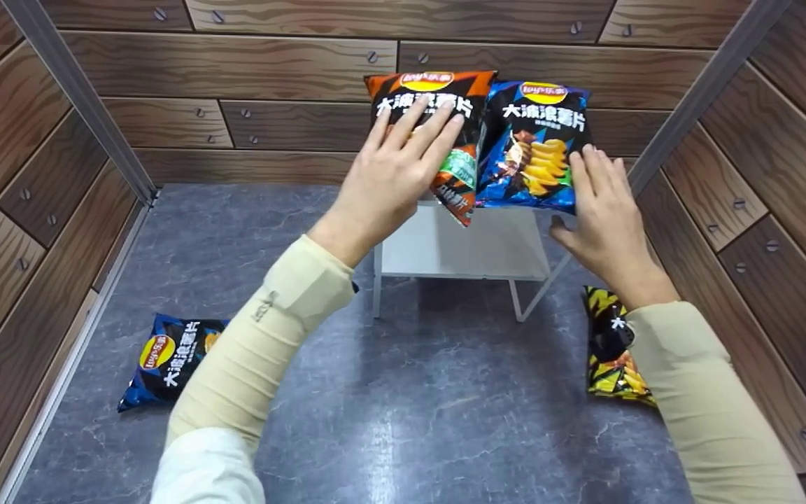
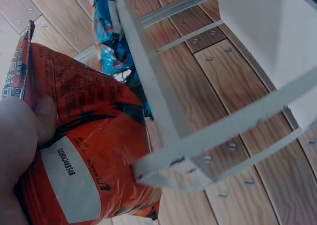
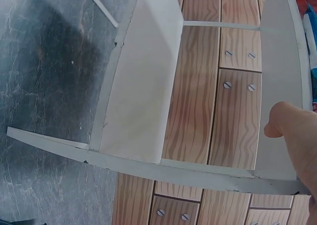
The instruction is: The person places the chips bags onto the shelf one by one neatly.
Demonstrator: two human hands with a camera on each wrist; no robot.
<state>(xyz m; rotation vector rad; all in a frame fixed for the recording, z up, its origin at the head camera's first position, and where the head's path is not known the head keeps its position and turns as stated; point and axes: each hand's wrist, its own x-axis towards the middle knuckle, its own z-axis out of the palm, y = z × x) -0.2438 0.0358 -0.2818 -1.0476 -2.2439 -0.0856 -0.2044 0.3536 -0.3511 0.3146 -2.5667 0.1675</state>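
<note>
While, atop the white stand (image 1: 462, 245), the left hand (image 1: 394, 171) pinched the orange bag (image 1: 460, 171), the right hand (image 1: 607, 220), straight-fingered, thumb spread, touched the blue bag (image 1: 539, 157).

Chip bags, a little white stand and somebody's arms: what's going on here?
A person is handling two chip bags at the small white stand. The left hand holds the orange bag, fingers across its front and thumb behind. Next to it is a blue bag, with the fingers of the right hand against its right edge. Two more, a second blue bag and a yellow-and-black bag, lie on the grey floor, each partly hidden by an arm.
</note>
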